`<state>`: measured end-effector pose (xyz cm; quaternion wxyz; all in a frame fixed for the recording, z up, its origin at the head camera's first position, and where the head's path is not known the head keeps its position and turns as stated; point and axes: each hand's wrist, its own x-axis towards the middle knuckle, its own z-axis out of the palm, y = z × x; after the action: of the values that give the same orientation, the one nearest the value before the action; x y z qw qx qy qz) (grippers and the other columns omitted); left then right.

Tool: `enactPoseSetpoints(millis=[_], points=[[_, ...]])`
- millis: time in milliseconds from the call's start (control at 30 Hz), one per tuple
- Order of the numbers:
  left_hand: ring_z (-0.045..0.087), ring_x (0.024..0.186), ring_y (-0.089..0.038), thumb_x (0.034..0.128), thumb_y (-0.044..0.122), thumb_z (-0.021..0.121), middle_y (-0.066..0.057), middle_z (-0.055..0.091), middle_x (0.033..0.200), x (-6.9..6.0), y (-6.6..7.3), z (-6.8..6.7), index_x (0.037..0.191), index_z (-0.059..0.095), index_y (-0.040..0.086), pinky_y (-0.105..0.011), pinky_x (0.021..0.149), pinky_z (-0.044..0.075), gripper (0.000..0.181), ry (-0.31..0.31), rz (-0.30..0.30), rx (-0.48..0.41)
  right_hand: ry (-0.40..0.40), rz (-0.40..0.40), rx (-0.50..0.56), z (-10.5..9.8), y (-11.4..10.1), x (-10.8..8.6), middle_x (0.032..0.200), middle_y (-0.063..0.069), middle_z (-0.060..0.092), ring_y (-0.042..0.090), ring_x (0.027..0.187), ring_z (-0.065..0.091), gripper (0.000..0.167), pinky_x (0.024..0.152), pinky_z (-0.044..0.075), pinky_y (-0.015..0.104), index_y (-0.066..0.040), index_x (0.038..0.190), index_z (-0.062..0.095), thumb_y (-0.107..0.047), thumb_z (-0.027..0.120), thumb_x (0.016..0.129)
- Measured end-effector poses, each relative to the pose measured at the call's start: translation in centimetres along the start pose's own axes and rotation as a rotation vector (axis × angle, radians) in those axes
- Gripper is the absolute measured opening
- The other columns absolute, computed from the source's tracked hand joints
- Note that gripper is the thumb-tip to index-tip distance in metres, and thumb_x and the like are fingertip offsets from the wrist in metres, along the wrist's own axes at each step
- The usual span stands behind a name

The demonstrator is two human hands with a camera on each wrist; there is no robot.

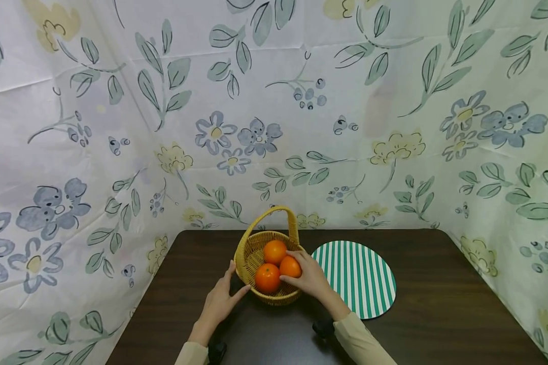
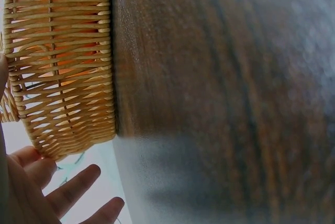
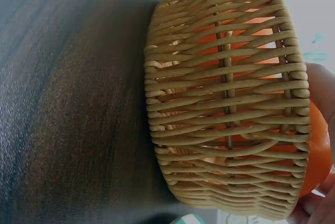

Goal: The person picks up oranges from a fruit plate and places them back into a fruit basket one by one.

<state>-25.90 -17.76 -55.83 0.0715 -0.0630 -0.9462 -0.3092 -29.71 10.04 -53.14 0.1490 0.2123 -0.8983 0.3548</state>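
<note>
A yellow wicker basket point(image 1: 274, 300) with a tall arched handle stands on the table, holding three oranges. My right hand point(image 1: 312, 276) reaches over its right rim and grips the right-hand orange point(image 1: 290, 266) between thumb and fingers. Beside it lie a front orange point(image 1: 267, 278) and a back orange point(image 1: 275, 252). At the basket's left side is my left hand point(image 1: 219, 299), thumb and fingers spread against the wicker. In the left wrist view its fingers point(image 2: 73, 190) are extended, some touching the basket. The right wrist view shows an orange point(image 3: 316, 153) bulging above the rim, partly hidden by the hand.
A round green-and-white striped placemat point(image 1: 356, 279) lies right of the basket on the dark wooden table point(image 1: 438, 304). Floral cloth point(image 1: 301, 126) hangs behind the table and along both sides. Dark wrist devices point(image 1: 323, 328) sit under the forearms.
</note>
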Motion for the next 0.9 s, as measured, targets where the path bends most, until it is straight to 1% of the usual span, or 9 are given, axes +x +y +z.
enactPoseSetpoints(millis=[133, 333, 433, 600, 733, 900], points=[[0.046, 0.125, -0.032, 0.0802, 0.07, 0.049, 0.0, 0.036, 0.147, 0.02, 0.1, -0.02, 0.149, 0.004, 0.033, -0.055, 0.09, 0.043, 0.09, 0.009, 0.005, 0.005, 0.009, -0.018, -0.022, 0.1, 0.1, 0.06, 0.117, 0.003, 0.057, 0.022, 0.096, 0.058, 0.067, 0.076, 0.049, 0.041, -0.016, 0.128, 0.055, -0.048, 0.075, 0.072], [0.045, 0.125, -0.031, 0.0791, 0.072, 0.048, 0.0, 0.036, 0.147, -0.03, 0.14, 0.01, 0.149, 0.005, 0.033, -0.055, 0.092, 0.041, 0.091, 0.007, -0.003, 0.003, 0.003, -0.032, -0.082, 0.5, 0.41, 0.03, 0.115, 0.002, 0.058, 0.021, 0.095, 0.058, 0.066, 0.077, 0.048, 0.04, -0.017, 0.126, 0.057, -0.049, 0.075, 0.072], [0.045, 0.126, -0.031, 0.0793, 0.072, 0.047, 0.0, 0.036, 0.147, -0.04, 0.11, 0.05, 0.149, 0.005, 0.033, -0.056, 0.092, 0.041, 0.091, 0.009, 0.003, -0.001, 0.002, -0.037, -0.098, 0.63, 0.5, 0.03, 0.116, 0.002, 0.058, 0.022, 0.096, 0.057, 0.066, 0.078, 0.048, 0.041, -0.017, 0.127, 0.057, -0.049, 0.075, 0.072], [0.046, 0.125, -0.031, 0.0794, 0.072, 0.047, 0.001, 0.036, 0.147, 0.03, 0.03, 0.09, 0.15, 0.006, 0.031, -0.055, 0.09, 0.042, 0.091, 0.011, 0.005, 0.012, 0.005, -0.043, -0.098, 0.68, 0.53, -0.01, 0.117, 0.003, 0.058, 0.024, 0.1, 0.057, 0.061, 0.081, 0.047, 0.043, -0.016, 0.125, 0.058, -0.047, 0.073, 0.075], [0.046, 0.125, -0.031, 0.079, 0.072, 0.047, 0.0, 0.036, 0.147, 0.03, 0.06, 0.04, 0.151, 0.01, 0.026, -0.055, 0.09, 0.042, 0.093, 0.014, 0.004, 0.015, -0.004, -0.042, -0.093, 0.64, 0.6, -0.07, 0.119, 0.003, 0.058, 0.025, 0.103, 0.056, 0.058, 0.083, 0.046, 0.044, -0.016, 0.125, 0.059, -0.047, 0.071, 0.077], [0.044, 0.126, -0.031, 0.0792, 0.072, 0.048, -0.001, 0.036, 0.147, -0.06, 0.13, -0.15, 0.151, 0.013, 0.022, -0.056, 0.092, 0.041, 0.094, 0.012, 0.014, 0.018, -0.017, -0.077, -0.05, 0.35, 0.56, -0.13, 0.12, 0.004, 0.058, 0.025, 0.103, 0.056, 0.055, 0.084, 0.047, 0.044, -0.014, 0.124, 0.059, -0.041, 0.072, 0.079]])
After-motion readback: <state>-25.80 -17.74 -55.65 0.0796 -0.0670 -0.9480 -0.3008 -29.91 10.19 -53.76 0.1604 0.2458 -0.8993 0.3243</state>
